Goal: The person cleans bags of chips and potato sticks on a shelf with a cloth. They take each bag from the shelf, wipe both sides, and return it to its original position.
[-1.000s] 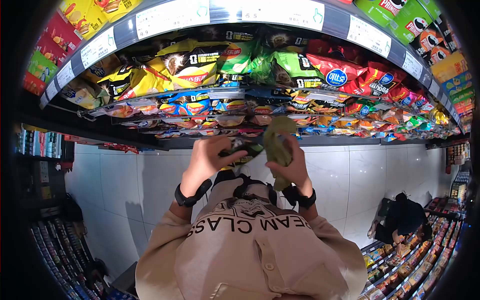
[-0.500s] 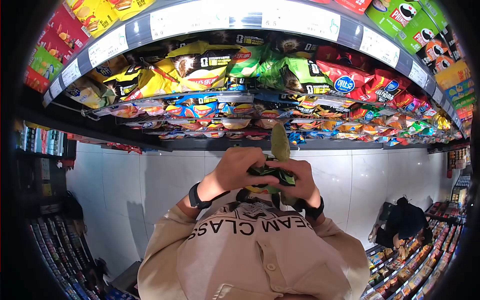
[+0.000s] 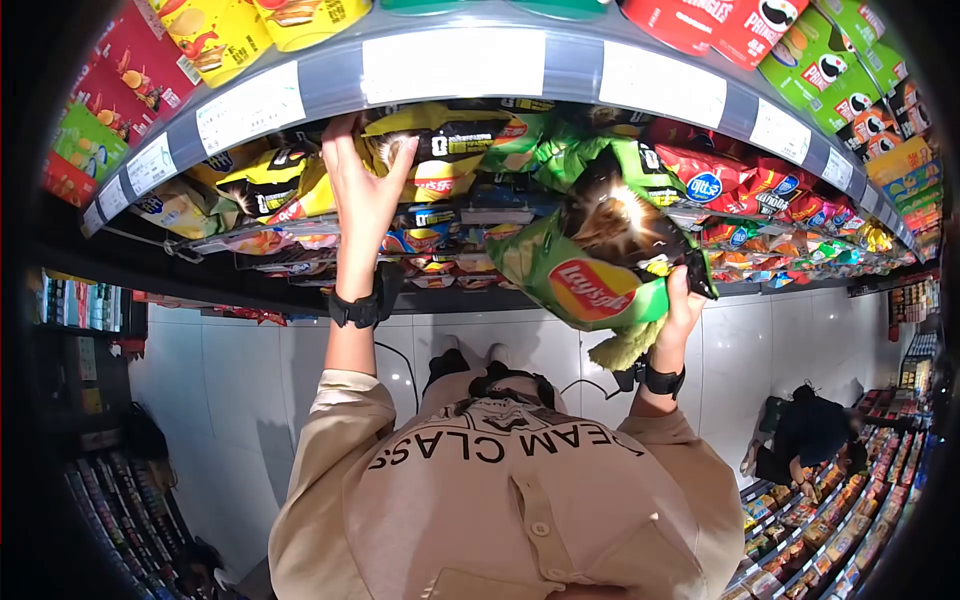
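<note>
My right hand (image 3: 682, 308) is closed on the lower right edge of a green and black bag of Lay's chips (image 3: 590, 287). The bag is tilted in front of the shelf. A fuzzy green cloth (image 3: 625, 347) hangs below the bag, beside the same hand. My left hand (image 3: 362, 172) reaches up into the chip shelf, thumb and fingers spread over a yellow Lay's bag (image 3: 448, 160). Its fingertips are at the upper part of the bag, close under the shelf edge. Both wrists wear black bands.
A shelf edge with white price labels (image 3: 455, 66) curves above the hands. Pringles cans (image 3: 690, 25) stand above it. Red chip bags (image 3: 705, 180) sit right of the green ones, with more rows below. A crouching person (image 3: 805, 435) is at the right, beside another shelf.
My hands were together over a dark green bag before my chest. Now they are apart: the left has gone up to the yellow bags, the right holds the green bag out right.
</note>
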The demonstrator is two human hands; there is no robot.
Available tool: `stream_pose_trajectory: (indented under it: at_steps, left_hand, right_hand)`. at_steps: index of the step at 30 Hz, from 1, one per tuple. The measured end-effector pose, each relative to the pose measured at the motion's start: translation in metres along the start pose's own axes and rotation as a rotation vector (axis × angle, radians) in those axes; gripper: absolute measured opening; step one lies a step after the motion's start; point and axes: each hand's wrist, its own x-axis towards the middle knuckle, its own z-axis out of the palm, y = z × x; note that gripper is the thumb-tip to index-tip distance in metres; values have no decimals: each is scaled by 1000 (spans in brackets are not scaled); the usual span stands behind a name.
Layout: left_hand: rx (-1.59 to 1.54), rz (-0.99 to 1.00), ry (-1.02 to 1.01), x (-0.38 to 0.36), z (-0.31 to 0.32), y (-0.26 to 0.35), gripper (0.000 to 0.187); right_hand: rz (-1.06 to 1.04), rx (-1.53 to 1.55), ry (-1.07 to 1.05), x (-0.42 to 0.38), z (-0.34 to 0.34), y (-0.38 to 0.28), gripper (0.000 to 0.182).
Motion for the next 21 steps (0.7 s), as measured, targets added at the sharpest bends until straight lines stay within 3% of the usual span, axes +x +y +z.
stream_pose_trajectory:
  at_steps: [2, 5, 6, 7, 9, 10, 11, 15, 19, 21]
  left_hand:
    - [-57, -37, -42, -3, 8, -20, 56]
    - [-69, 58, -112, 2, 14, -46, 39]
    - [-138, -138, -301, 7, 8, -51, 30]
    - [-272, -32, -249, 12, 6, -51, 25]
    - [-318, -73, -273, 13, -2, -61, 21]
    - [-332, -234, -346, 14, -12, -65, 20]
    - [-299, -139, -301, 14, -15, -82, 17]
    - [-397, -319, -329, 21, -46, -107, 13]
    - [-367, -328, -236, 19, -47, -124, 14]
    - [-263, -366, -273, 20, -44, -116, 13]
  right_hand:
    - [-5, 63, 35, 8, 11, 5, 27]
    - [-113, 81, 24, 23, 40, 5, 28]
    - [-160, 19, 28, 27, 54, -3, 26]
    - [-163, -22, 47, 29, 66, -9, 24]
    - [-224, -98, 46, 30, 78, -10, 22]
    - [-222, -101, 50, 31, 83, -11, 22]
    - [-237, -114, 62, 33, 88, -13, 21]
    - [-279, -229, 50, 43, 104, -16, 17]
    - [-353, -382, -94, 74, 113, -5, 15]
    - [-296, -370, -228, 90, 120, 0, 17]
